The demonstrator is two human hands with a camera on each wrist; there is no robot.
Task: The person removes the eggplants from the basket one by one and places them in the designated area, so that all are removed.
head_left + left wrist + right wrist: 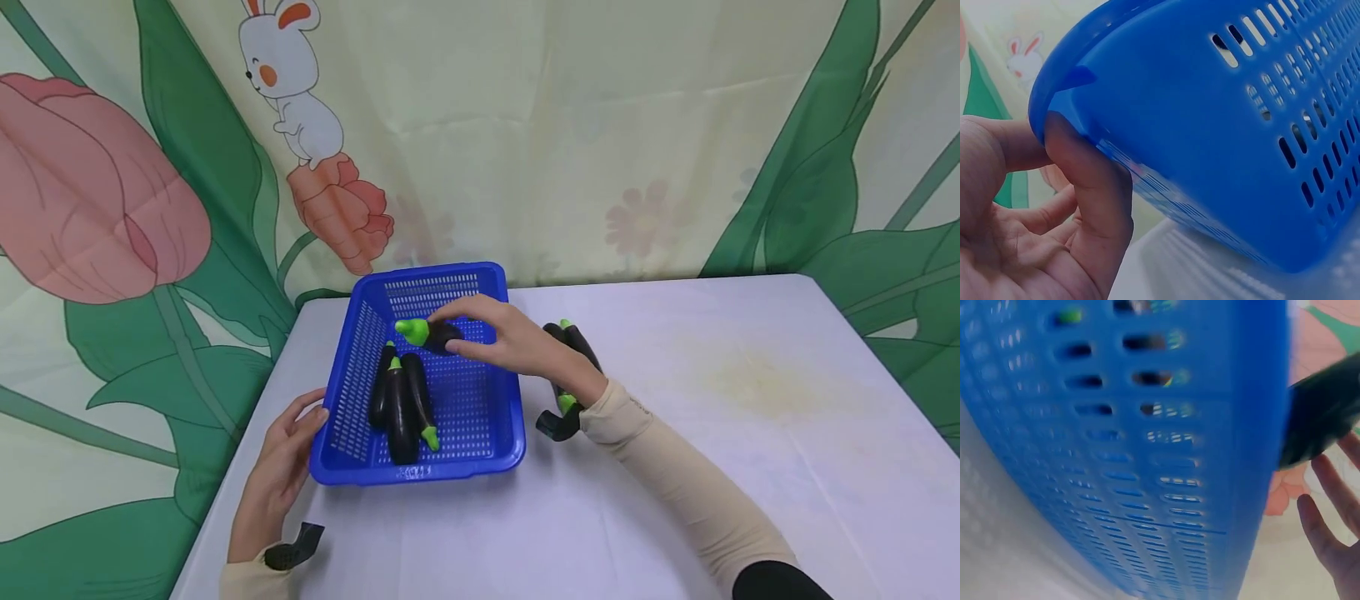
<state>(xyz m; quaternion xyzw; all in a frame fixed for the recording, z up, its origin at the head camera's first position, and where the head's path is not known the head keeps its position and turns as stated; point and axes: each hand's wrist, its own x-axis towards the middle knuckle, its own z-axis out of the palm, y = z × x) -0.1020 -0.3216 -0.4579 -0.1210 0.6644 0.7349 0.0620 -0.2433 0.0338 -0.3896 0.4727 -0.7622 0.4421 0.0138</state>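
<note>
Right hand: the right hand [517, 337] reached over the basket's right wall and pinched a dark eggplant [435, 335] above the far end, green cap pointing to 9 o'clock, so it could be set down inside.
Left hand: the left hand [281, 467] gripped the near-left corner of the blue basket [352, 350], thumb on the rim and fingers curled beneath [1094, 206], apparently steadying it.
Basket contents: two eggplants [401, 400] lay side by side along the floor, toward 6 o'clock.
Waiting pieces: more eggplants [573, 342] lay on the table at 3 o'clock of the basket, partly hidden by the wrist.
Surface: a pale cloth-covered table [750, 433], faintly stained at right.
Room: a backdrop [525, 125] printed with a rabbit, carrots, leaves and a tulip.
</note>
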